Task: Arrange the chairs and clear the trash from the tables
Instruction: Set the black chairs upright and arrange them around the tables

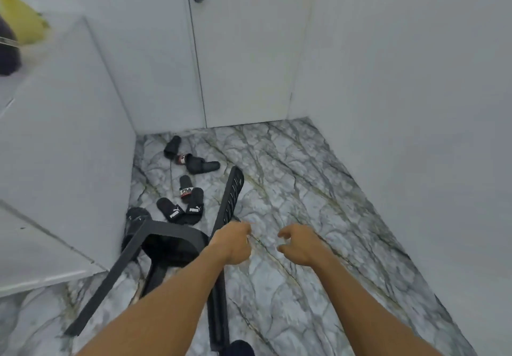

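Observation:
A black plastic chair [166, 242] lies tipped over on the marble floor, its slatted backrest [231, 197] pointing away from me and its legs stretched toward me. My left hand [232, 242] sits at the lower edge of that backrest with fingers curled against it; the grip itself is hard to make out. Just to the right, my right hand [299, 243] hovers over bare floor, fingers apart and half curled, holding nothing.
Several black slides [182, 206] lie scattered on the floor beyond the chair, near the left wall. A white door [249, 51] with a round knob closes the far end. White counter edges [55, 267] jut in at left, with a yellow bag [19, 14] on top.

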